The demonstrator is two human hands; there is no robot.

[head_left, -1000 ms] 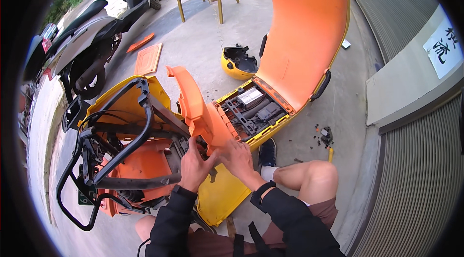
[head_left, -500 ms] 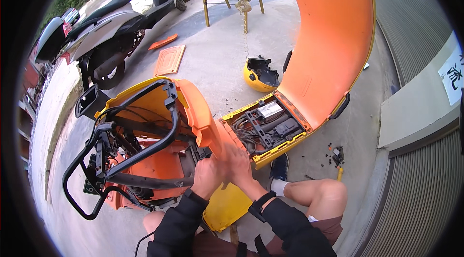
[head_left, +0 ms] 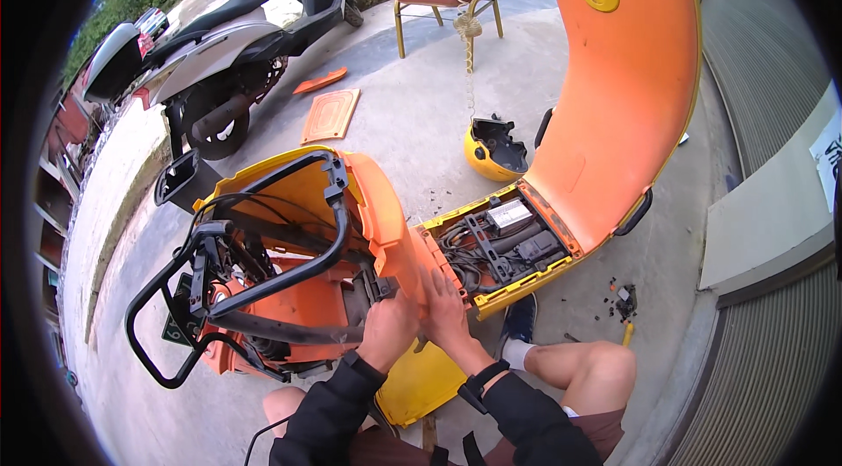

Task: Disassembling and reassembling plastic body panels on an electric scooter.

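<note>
Both hands work at the middle of a stripped orange-and-yellow electric scooter lying on the concrete floor (head_left: 561, 63). The left hand (head_left: 388, 326) is curled around the lower edge of the orange rear body panel (head_left: 379, 216), its grip narrow and holding that edge just beside a small dark bracket (head_left: 383, 288). The right hand (head_left: 445, 310) lies flat against the same panel with fingers spread, touching it rather than clasping; whether anything sits under the palm cannot be told. Just right of the hands lies the open battery compartment (head_left: 507, 242), full of black wiring and modules, with the raised orange seat base (head_left: 627, 89) standing over it. The black tubular rear rack (head_left: 219, 291) curves round the panel's left side. A yellow helmet (head_left: 489, 150) rests on the floor behind, and a loose orange cover plate (head_left: 331, 115) lies near a parked grey scooter (head_left: 219, 45).
</note>
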